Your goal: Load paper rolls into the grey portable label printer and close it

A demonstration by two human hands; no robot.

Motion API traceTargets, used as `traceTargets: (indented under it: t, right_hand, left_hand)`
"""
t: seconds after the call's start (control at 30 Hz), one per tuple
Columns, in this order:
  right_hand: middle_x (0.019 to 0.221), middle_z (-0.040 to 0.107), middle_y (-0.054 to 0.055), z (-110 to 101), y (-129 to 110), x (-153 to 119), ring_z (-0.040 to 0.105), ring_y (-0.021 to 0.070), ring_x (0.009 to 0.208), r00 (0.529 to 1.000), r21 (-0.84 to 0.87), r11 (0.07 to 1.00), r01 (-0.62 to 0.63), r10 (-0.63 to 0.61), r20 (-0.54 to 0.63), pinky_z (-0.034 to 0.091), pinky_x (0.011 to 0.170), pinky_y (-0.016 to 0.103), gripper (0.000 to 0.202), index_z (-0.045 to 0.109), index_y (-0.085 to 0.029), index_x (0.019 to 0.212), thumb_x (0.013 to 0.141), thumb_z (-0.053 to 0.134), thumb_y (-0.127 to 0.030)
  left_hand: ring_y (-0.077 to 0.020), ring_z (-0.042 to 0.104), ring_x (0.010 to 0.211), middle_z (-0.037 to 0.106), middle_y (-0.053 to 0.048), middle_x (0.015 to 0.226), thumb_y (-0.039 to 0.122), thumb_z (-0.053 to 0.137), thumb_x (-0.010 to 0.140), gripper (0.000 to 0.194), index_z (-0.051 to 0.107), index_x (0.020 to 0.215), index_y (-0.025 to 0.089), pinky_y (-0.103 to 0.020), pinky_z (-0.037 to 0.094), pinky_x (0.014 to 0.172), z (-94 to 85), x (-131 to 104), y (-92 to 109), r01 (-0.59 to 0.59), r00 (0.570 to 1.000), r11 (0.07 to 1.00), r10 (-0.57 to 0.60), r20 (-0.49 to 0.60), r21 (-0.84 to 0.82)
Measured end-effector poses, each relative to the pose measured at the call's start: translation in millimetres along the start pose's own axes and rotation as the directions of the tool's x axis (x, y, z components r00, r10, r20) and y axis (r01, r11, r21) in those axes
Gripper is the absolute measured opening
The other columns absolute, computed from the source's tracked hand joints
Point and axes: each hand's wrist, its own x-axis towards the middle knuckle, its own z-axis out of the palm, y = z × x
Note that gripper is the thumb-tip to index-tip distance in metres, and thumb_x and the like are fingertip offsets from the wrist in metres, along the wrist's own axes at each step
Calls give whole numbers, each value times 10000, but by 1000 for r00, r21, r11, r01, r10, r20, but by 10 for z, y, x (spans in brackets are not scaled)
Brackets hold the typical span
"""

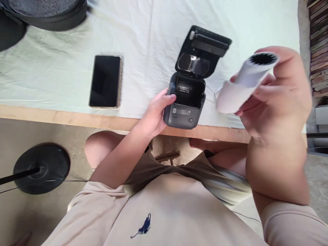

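Note:
A small dark grey printer-like device [182, 118] is tilted up at the table's front edge, its black lid [202, 49] swung open away from me. Inside, the compartment shows a small printed label and no roll. My left hand [160, 107] is closed round the device's left side, thumb on its rim. To the right, my right hand [279, 85] grips a white paper roll [252, 73] above the table. The roll's near end has a dark, toothed-looking core, and a loose flap of paper hangs at its lower left. Roll and device are apart.
A phone with a dark screen [105, 82] lies on the pale cloth [143, 41] left of the device. Black round objects [51, 15] are at the back left. A round black stand base [42, 169] rests on the floor at left.

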Motion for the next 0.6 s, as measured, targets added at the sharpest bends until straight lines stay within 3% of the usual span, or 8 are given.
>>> traceTargets:
  t: [0.1, 0.23, 0.37, 0.47, 0.6]
  right_hand:
    - [1005, 784, -5, -4, 246, 14, 728, 235, 752, 999, 106, 993, -48, 46, 29, 600, 548, 394, 259, 688, -389, 1153, 938, 787, -494]
    - [1099, 772, 3, 125, 450, -29, 754, 223, 872, 996, -45, 998, -39, 43, 79, 688, 665, 385, 327, 629, -372, 1199, 965, 800, -524]
    - [1214, 775, 44, 165, 514, -54, 766, 273, 1110, 996, -128, 991, 51, -42, 74, 716, 876, 468, 262, 616, -363, 1201, 1011, 725, -505]
    - [1163, 790, 39, 164, 629, -84, 786, 280, 1045, 991, -252, 959, 131, -124, 43, 696, 871, 491, 258, 605, -344, 1174, 975, 728, -453]
    - [826, 743, -12, 194, 732, -163, 751, 265, 768, 991, -471, 878, 90, -32, 131, 629, 697, 432, 316, 628, -301, 1196, 898, 731, -330]
  left_hand:
    - [-260, 836, 935, 803, -40, 866, 354, 715, 973, 174, 761, 919, 196, -357, 705, 834, -15, 32, 21, -5, 998, 998, 2, -55, -61]
    - [-313, 823, 1146, 820, -69, 827, 334, 589, 1031, 275, 775, 869, 211, -425, 714, 962, 8, 42, 50, 20, 997, 994, -28, -70, -111]
    - [-321, 778, 1297, 830, -71, 859, 293, 516, 1048, 324, 751, 833, 230, -453, 691, 1045, 44, 30, 64, 19, 996, 993, -29, -87, -113]
    - [-334, 786, 1280, 808, -63, 818, 282, 560, 1017, 271, 772, 863, 212, -456, 684, 1056, 51, 22, 65, 0, 997, 993, -10, -83, -120]
    - [-348, 776, 1299, 797, -76, 808, 315, 541, 1008, 274, 755, 867, 219, -472, 687, 1045, 40, 28, 59, -14, 998, 995, 7, -68, -101]
